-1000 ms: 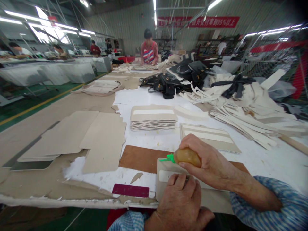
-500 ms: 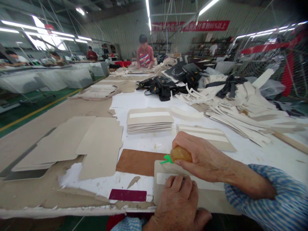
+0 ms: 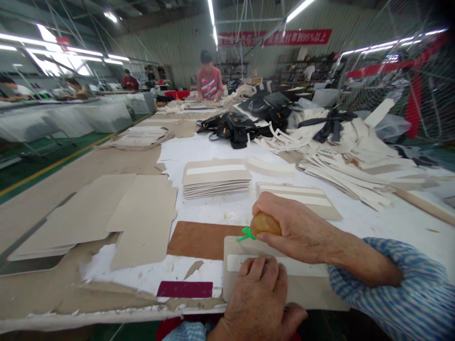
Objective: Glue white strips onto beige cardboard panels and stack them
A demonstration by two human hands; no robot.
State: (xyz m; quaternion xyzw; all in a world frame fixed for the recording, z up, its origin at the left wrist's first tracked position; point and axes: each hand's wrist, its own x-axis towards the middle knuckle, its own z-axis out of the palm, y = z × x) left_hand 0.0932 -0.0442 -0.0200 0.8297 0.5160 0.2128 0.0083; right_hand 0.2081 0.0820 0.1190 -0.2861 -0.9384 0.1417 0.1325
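Note:
A beige panel [image 3: 313, 292] with a white strip [image 3: 302, 266] across it lies at the table's front edge. My left hand [image 3: 258, 296] rests on this panel, its fingers slightly bent over the strip and the thumb apart, holding nothing. My right hand [image 3: 295, 227] is wrapped round a smooth, rounded amber-coloured lump [image 3: 266, 225] above the panel's far edge; its exact kind does not show. Bright green string [image 3: 246, 234] sticks out from the lump's left side. Partly under the panel's left end lies a brown leather piece [image 3: 202, 240].
A stack of beige panels [image 3: 216, 176] stands ahead, with more striped panels [image 3: 320, 198] right of it. Larger beige sheets [image 3: 142, 222] lie left, a maroon strip [image 3: 185, 289] in front. Black bags [image 3: 236, 128] and pale offcuts [image 3: 355, 170] pile up behind. A person [image 3: 209, 83] stands beyond.
The whole view has shifted slightly, so things sit a little further left. Both hands keep nearly the same place on the panel, and the right still grips the amber lump.

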